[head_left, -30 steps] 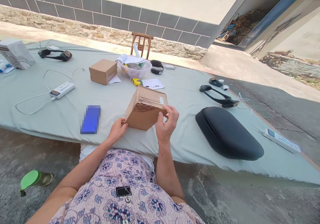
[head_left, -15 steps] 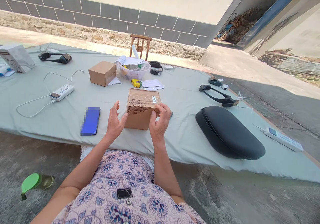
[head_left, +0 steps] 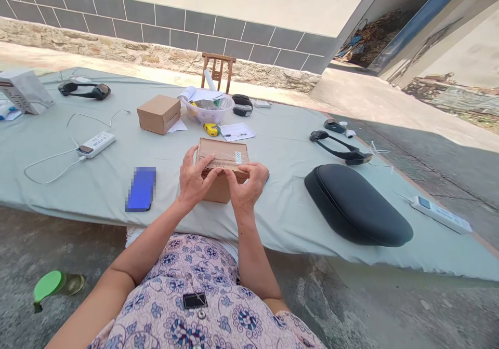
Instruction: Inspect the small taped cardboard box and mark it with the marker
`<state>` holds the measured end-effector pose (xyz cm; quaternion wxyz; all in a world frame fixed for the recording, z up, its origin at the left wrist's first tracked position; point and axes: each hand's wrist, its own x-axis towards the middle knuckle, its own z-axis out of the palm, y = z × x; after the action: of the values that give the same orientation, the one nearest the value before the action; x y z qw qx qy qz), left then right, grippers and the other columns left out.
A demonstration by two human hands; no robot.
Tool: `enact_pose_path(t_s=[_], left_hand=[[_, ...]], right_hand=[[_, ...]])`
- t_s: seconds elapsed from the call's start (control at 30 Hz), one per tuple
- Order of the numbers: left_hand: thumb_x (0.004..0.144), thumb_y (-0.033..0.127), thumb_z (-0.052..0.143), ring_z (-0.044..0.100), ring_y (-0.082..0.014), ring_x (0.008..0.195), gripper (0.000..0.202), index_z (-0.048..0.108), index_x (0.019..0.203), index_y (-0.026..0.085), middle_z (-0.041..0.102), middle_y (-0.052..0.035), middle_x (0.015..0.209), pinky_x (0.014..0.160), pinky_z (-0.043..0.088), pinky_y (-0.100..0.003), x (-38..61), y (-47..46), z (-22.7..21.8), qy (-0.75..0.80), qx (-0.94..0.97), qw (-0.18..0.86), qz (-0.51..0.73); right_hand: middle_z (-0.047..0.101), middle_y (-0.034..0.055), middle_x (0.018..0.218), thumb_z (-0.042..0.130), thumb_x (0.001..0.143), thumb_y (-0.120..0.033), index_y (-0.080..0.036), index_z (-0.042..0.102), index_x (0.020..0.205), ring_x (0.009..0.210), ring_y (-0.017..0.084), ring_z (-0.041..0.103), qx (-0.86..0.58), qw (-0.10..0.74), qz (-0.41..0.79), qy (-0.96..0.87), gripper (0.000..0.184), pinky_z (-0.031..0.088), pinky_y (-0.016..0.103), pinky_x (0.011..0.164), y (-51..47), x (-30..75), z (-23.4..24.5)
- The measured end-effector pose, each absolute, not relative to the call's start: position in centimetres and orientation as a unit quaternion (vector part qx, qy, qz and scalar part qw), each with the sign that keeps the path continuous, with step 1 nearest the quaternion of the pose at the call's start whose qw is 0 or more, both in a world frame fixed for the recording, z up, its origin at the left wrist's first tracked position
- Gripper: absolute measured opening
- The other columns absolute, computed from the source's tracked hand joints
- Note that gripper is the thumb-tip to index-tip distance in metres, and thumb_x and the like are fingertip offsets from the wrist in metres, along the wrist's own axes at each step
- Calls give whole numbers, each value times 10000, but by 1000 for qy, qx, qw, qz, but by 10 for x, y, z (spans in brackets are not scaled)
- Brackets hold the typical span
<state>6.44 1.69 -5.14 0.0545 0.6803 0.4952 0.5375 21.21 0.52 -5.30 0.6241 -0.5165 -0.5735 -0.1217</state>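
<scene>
A brown cardboard box (head_left: 223, 154) with tape across its top stands on the grey-green cloth of the table (head_left: 273, 146) right in front of me. My left hand (head_left: 194, 180) grips its near left edge, fingers curled over the top. My right hand (head_left: 247, 185) presses on the near right edge, thumb and fingers pinched at the taped seam. Both hands touch the box.
A blue phone (head_left: 141, 188) lies left of the box, a black case (head_left: 356, 206) to the right. Farther back are a second cardboard box (head_left: 158, 113), a clear bowl (head_left: 210, 109), a yellow tape measure (head_left: 212, 129), power strips (head_left: 95, 144) and headsets (head_left: 339, 149). A green-lidded bottle (head_left: 52, 284) lies on the ground.
The box was tilted up in both hands; it has come down flat on the table. My left hand let go briefly, then closed on the box's near left edge.
</scene>
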Motion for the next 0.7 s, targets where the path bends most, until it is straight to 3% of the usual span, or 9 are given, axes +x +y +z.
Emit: enact_pose_path(t_s=[0.1,0.23,0.37,0.53,0.7], left_hand=[[901,613,564,509,-342,1347,510,716,1216,242,455,-164,1497,1062,472,-489,61,19,-50,495,687,54,529],[945,579,509,521,-325,1349,493,685,1260,243,445,-154,1524,1062,487,-469,58,22,-52,481,700,73,523],[1003,500,431,429,-289,1446,449,628,1313,241,417,-134,1572,1146,430,-443,51,25,-60,440,707,116,542],[1028,404,417,316,-241,1519,480,407,1494,291,346,-110,1629,1197,374,-429,38,28,-72,365,720,179,563],[1019,381,439,215,-262,1554,527,331,1526,285,232,-127,1671,1205,352,-455,28,30,-81,319,738,238,544]], right_hand=[[564,69,986,625,890,-573,-216,587,885,1012,218,567,-515,629,-104,-573,360,519,400,900,10,215,-53],[622,72,980,500,997,-401,-216,649,893,1013,194,593,-484,643,-70,-589,259,527,375,902,10,224,-56],[645,68,1050,483,1004,-349,-239,706,998,1054,187,617,-452,666,-45,-592,249,511,399,971,10,232,-65],[658,59,1185,487,998,-285,-269,696,1111,1152,181,620,-406,702,4,-585,238,488,416,1052,10,235,-81],[651,60,1251,474,994,-289,-276,672,1169,1220,183,603,-404,707,33,-579,264,465,436,1096,10,234,-87]])
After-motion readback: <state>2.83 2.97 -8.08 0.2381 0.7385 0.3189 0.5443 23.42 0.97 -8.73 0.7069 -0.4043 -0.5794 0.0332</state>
